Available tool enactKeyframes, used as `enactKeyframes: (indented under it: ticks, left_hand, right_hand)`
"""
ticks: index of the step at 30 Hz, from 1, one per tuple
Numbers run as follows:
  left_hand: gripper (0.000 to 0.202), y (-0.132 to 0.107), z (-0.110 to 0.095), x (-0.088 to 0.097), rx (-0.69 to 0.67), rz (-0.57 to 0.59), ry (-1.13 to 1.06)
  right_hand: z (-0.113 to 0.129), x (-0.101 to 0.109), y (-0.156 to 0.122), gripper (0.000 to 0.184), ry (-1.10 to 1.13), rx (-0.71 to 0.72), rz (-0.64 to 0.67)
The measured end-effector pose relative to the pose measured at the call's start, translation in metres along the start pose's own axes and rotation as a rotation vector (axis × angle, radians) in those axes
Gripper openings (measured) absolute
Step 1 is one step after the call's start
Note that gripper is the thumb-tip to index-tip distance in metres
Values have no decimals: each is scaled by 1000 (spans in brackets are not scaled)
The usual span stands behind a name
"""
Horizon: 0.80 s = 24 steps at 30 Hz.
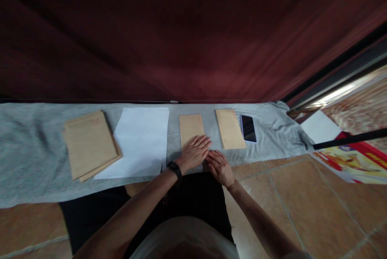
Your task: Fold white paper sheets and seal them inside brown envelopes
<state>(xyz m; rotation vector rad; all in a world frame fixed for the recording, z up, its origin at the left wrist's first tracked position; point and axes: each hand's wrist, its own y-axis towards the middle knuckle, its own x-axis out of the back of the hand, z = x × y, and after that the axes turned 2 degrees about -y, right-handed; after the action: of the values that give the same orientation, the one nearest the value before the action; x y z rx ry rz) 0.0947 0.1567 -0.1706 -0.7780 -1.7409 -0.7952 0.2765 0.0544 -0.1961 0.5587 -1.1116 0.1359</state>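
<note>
A small brown paper envelope point(190, 126) lies in front of me, its lower part covered by my left hand point(196, 151). That hand rests flat with its fingers stretched out, and the wrist wears a dark watch. My right hand point(220, 166) lies beside it at the envelope's lower right, fingers extended and tips close to the left hand. To the right is a stack of similar brown envelopes point(229, 129). On the left, a stack of white paper sheets point(142, 142) sits partly under a pile of larger brown envelopes point(90, 142).
A grey cloth point(33, 150) covers the narrow surface. A phone point(248, 128) with a dark screen lies right of the small envelope stack. Dark red curtain point(193, 49) hangs behind. At the right, a dark bar point(350, 139) crosses above a colourful printed box point(356, 162) on the tiled floor.
</note>
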Motion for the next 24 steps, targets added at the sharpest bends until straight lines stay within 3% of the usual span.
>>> enactKeyframes:
  ticks: [4, 9, 13, 19, 24]
  left_hand:
    - [48, 26, 12, -7, 55, -8, 38]
    - [54, 26, 27, -14, 129, -54, 73]
    - [52, 12, 25, -15, 61, -43, 77]
    - [51, -23, 6, -7, -68, 13, 69]
    - [55, -52, -4, 1, -87, 32, 44]
  right_hand:
    - [-2, -3, 0, 39, 10, -7, -18]
    - [-2, -4, 0, 41, 60, -37, -47]
    - [-3, -5, -1, 41, 106, -42, -68]
    - [-3, -6, -1, 40, 129, -51, -86]
    - [1, -4, 1, 38, 113, -112, -78]
